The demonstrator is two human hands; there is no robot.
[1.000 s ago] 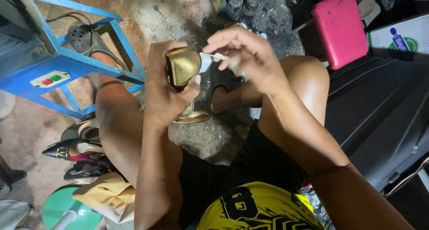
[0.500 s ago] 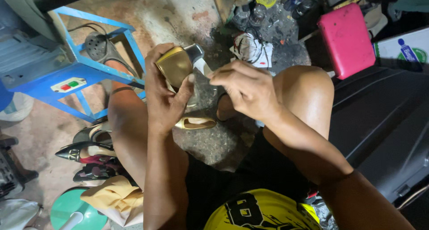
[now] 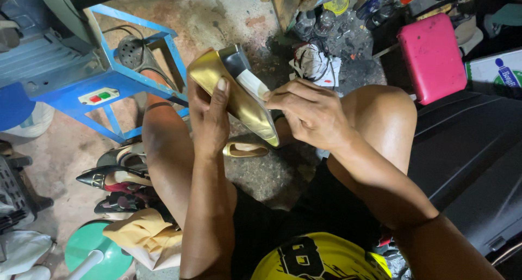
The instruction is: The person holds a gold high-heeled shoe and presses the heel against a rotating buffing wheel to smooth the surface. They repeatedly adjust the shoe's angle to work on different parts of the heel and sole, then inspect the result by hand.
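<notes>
A gold pointed shoe (image 3: 239, 97) with a dark heel block is held up in front of me, toe pointing down to the right. My left hand (image 3: 209, 114) grips its back and side, thumb lying across the gold upper. My right hand (image 3: 307, 108) pinches the shoe's rim near the pale insole, fingers curled onto it. A second gold shoe (image 3: 246, 149) lies on the ground below, between my knees.
A blue metal frame (image 3: 122, 76) with a switch box stands at the left. Several dark pointed shoes (image 3: 117, 174) lie by my left leg, with a tan cloth (image 3: 144, 236) and a green round base (image 3: 89, 253). A pink stool (image 3: 432, 57) is at the right.
The shoe has been turned from heel-on to lengthwise, toe now pointing down right. My right hand shifted from above the heel to the shoe's rim.
</notes>
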